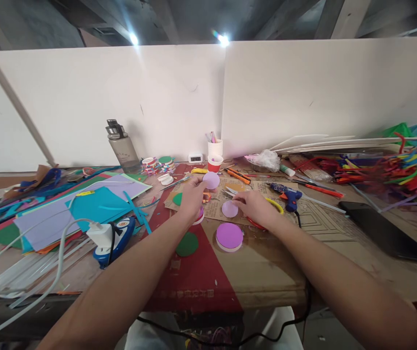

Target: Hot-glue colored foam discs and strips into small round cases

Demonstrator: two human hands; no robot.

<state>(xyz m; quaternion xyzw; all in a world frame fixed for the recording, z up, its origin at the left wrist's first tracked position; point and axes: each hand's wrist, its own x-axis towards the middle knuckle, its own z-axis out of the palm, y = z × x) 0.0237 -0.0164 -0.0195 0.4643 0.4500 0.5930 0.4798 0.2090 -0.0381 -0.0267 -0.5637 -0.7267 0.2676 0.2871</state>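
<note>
Worktop [339, 272], wide and cluttered, set against white boards. A flattened cardboard sheet [267, 262] covers its middle, probably to shield the surface under the cutting and gluing.

Left side: a fanned stack of coloured sheets [84, 206], pushed clear of the centre but within reach. Right side: a heap of pipe cleaners [394, 170], and nearer, a black slab [387, 233] lying flat. At the back, a water bottle [123, 146] stands upright and out of the way.

A blue glue gun [288, 196] lies just beyond the right hand, its cord running off the front edge; it looks parked close for quick use.

Centre, near edge: a large purple disc [229, 236] lies flat on a white round. A green disc [187, 244] is to its left, apart from it.

Left hand [193, 197]: forearm stretched forward, wrist raised. Thumb and fingertips pinch a small purple disc [211, 180], lifted off the cardboard with its face tilted towards the camera, seemingly for a look.

Right hand [255, 206]: palm down, low over the cardboard, fingers loosely curled. The fingertips meet the edge of a second small purple disc [229, 209] lying flat beyond the large one. Pinch or mere touch: cannot tell.
</note>
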